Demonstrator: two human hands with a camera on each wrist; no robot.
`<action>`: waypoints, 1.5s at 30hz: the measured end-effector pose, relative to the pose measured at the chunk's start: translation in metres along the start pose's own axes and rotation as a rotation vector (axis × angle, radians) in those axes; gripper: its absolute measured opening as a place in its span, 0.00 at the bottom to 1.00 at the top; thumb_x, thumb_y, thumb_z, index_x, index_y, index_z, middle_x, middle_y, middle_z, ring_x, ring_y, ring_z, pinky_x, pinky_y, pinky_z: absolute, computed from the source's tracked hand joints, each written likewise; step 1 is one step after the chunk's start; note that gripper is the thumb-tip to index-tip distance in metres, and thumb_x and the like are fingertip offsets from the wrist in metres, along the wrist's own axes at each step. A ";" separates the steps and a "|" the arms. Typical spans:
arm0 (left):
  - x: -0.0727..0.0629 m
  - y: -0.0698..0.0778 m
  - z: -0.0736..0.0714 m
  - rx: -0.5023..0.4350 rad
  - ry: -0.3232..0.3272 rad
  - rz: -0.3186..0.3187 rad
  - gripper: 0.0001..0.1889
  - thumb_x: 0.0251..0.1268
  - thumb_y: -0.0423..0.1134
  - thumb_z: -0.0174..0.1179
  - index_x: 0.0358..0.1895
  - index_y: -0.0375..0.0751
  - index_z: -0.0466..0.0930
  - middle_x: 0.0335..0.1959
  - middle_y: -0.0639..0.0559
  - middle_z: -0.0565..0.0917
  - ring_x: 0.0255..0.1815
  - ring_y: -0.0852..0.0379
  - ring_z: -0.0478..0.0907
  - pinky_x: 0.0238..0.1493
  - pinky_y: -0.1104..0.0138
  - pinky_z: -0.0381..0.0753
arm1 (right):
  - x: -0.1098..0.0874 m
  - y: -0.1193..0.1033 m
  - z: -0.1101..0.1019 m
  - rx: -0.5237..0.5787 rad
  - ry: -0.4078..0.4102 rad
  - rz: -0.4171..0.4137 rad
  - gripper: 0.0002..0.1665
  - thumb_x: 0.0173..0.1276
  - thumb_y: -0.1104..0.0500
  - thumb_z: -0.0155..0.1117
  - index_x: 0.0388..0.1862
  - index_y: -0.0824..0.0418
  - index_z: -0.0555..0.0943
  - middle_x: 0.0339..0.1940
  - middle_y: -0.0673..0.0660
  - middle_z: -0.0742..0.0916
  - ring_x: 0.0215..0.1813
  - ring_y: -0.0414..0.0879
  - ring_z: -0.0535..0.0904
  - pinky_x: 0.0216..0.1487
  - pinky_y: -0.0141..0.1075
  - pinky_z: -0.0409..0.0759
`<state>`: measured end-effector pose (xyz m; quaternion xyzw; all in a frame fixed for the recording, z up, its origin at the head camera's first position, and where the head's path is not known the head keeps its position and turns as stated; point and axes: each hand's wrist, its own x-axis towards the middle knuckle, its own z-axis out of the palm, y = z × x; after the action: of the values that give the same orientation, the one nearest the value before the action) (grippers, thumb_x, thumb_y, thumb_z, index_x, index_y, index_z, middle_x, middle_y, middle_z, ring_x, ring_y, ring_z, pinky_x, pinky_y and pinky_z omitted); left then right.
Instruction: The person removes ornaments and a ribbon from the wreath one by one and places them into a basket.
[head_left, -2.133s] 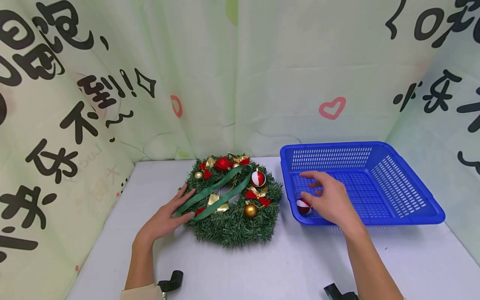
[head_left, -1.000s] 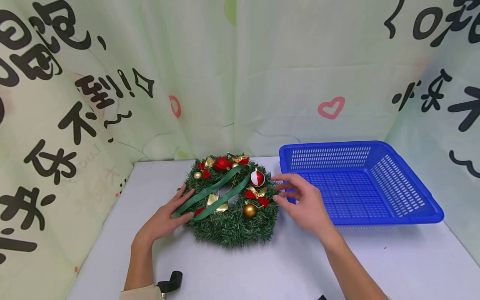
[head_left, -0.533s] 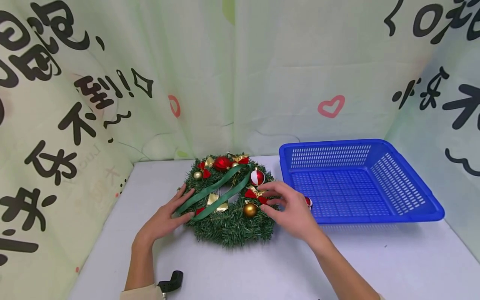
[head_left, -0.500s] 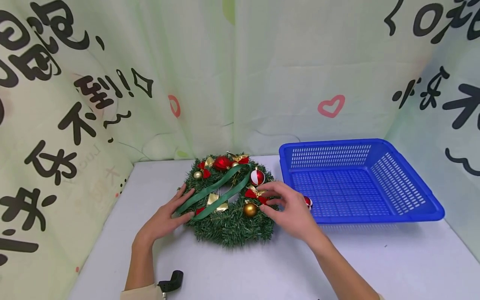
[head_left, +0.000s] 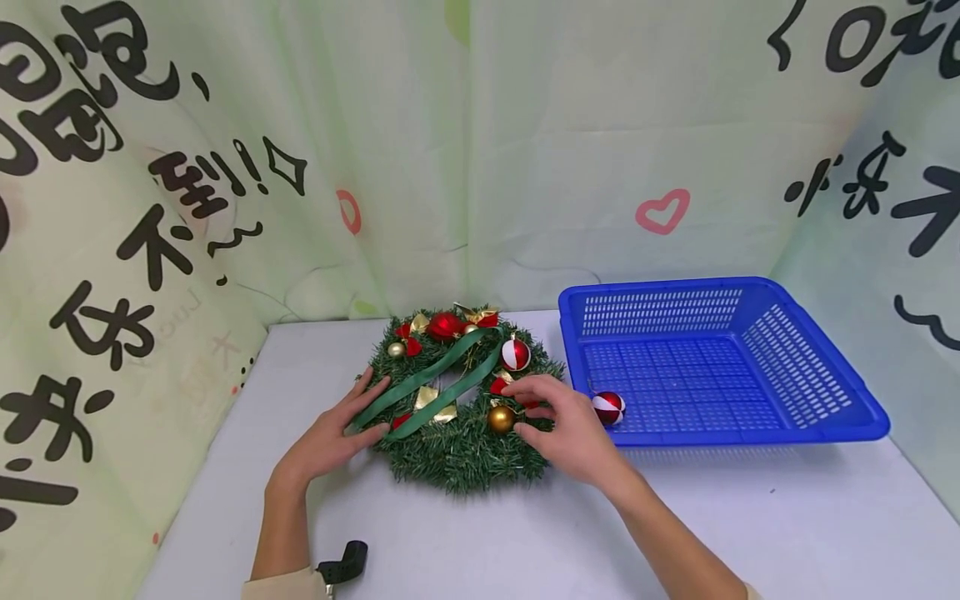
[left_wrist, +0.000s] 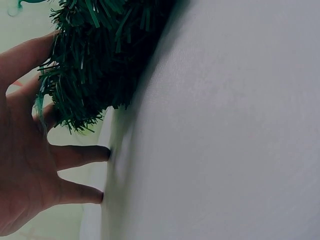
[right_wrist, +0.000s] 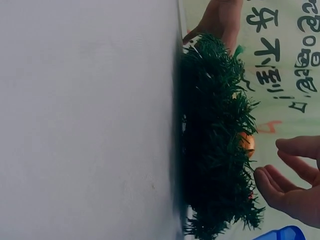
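A green Christmas wreath (head_left: 465, 458) lies on the table, trimmed with a green ribbon (head_left: 480, 379), red and gold bows and several balls. My left hand (head_left: 333, 433) rests on its left edge with spread fingers; in the left wrist view two fingertips touch the tabletop. Over the wreath's right side is my right hand (head_left: 566, 425), fingers loosely bent and thumb apart, nothing between them. It is beside a gold ball (head_left: 501, 419) and partly hides a red bow (head_left: 501, 384). Above that bow sits a red-and-white ball (head_left: 516, 353).
A blue plastic basket (head_left: 723, 437) stands right of the wreath. Another red-and-white ball (head_left: 608, 407) lies in its near left corner. Printed curtains (head_left: 555, 167) enclose the white table (head_left: 465, 550) at the back and sides.
My right hand has left the basket and moved left to the wreath's right side, then slightly lower toward the gold ball. The ball in the basket is uncovered. My left hand stays put.
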<state>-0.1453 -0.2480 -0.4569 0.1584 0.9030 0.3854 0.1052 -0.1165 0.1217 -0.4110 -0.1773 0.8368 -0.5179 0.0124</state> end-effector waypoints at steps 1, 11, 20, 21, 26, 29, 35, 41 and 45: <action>0.000 0.000 0.000 0.000 0.000 0.000 0.38 0.77 0.54 0.60 0.85 0.59 0.55 0.88 0.53 0.42 0.86 0.32 0.44 0.74 0.28 0.56 | 0.000 0.001 0.001 -0.004 -0.002 0.002 0.26 0.64 0.73 0.72 0.60 0.58 0.84 0.61 0.53 0.86 0.61 0.55 0.83 0.62 0.51 0.84; 0.000 -0.001 0.001 0.000 0.002 0.007 0.38 0.77 0.54 0.60 0.85 0.58 0.55 0.88 0.52 0.42 0.86 0.32 0.43 0.74 0.28 0.56 | 0.001 0.005 0.008 -0.030 0.002 0.008 0.25 0.64 0.73 0.73 0.59 0.59 0.85 0.58 0.55 0.86 0.60 0.54 0.84 0.61 0.50 0.84; 0.001 -0.001 0.000 0.006 0.004 0.007 0.38 0.77 0.53 0.60 0.85 0.59 0.55 0.88 0.52 0.42 0.86 0.32 0.44 0.74 0.28 0.56 | 0.003 0.009 0.012 -0.060 -0.006 -0.009 0.25 0.63 0.72 0.74 0.59 0.59 0.85 0.57 0.57 0.87 0.56 0.53 0.85 0.58 0.49 0.86; 0.001 -0.001 0.000 0.005 0.004 0.006 0.38 0.77 0.53 0.60 0.85 0.59 0.55 0.88 0.52 0.42 0.86 0.32 0.44 0.74 0.28 0.56 | 0.003 0.010 0.013 -0.070 -0.006 -0.009 0.25 0.63 0.72 0.74 0.59 0.59 0.85 0.57 0.56 0.87 0.56 0.53 0.85 0.58 0.48 0.86; 0.001 -0.001 0.000 0.001 0.001 0.004 0.39 0.77 0.54 0.60 0.85 0.58 0.55 0.88 0.52 0.42 0.86 0.32 0.43 0.74 0.28 0.55 | 0.003 0.011 0.015 -0.109 -0.002 -0.004 0.25 0.63 0.71 0.75 0.59 0.58 0.85 0.58 0.53 0.87 0.56 0.52 0.84 0.56 0.44 0.86; 0.001 0.000 0.000 -0.001 0.000 0.004 0.39 0.77 0.55 0.60 0.85 0.58 0.55 0.89 0.52 0.42 0.86 0.32 0.43 0.74 0.28 0.55 | 0.002 0.012 0.016 -0.129 -0.002 0.004 0.25 0.63 0.70 0.75 0.59 0.56 0.85 0.58 0.51 0.87 0.56 0.51 0.84 0.56 0.43 0.86; 0.000 -0.001 0.000 -0.002 0.003 0.003 0.38 0.77 0.55 0.60 0.85 0.59 0.55 0.88 0.52 0.42 0.86 0.32 0.43 0.74 0.28 0.55 | 0.003 0.012 0.018 -0.153 -0.014 0.039 0.27 0.63 0.69 0.76 0.60 0.54 0.85 0.59 0.50 0.87 0.56 0.50 0.84 0.57 0.44 0.86; 0.000 0.001 0.000 -0.003 0.002 0.006 0.38 0.77 0.55 0.60 0.85 0.58 0.55 0.88 0.52 0.42 0.86 0.32 0.43 0.74 0.27 0.55 | 0.002 0.011 0.020 -0.190 -0.016 0.056 0.28 0.62 0.68 0.77 0.60 0.51 0.85 0.58 0.48 0.87 0.56 0.50 0.84 0.57 0.44 0.86; 0.000 0.002 0.000 -0.011 0.001 0.007 0.38 0.77 0.54 0.60 0.85 0.57 0.55 0.88 0.52 0.42 0.86 0.32 0.43 0.74 0.27 0.55 | 0.003 0.011 0.021 -0.208 -0.008 0.045 0.26 0.62 0.68 0.77 0.59 0.52 0.85 0.57 0.48 0.87 0.55 0.49 0.84 0.56 0.43 0.86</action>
<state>-0.1445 -0.2467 -0.4549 0.1606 0.9003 0.3908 0.1044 -0.1181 0.1066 -0.4296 -0.1608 0.8898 -0.4271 0.0087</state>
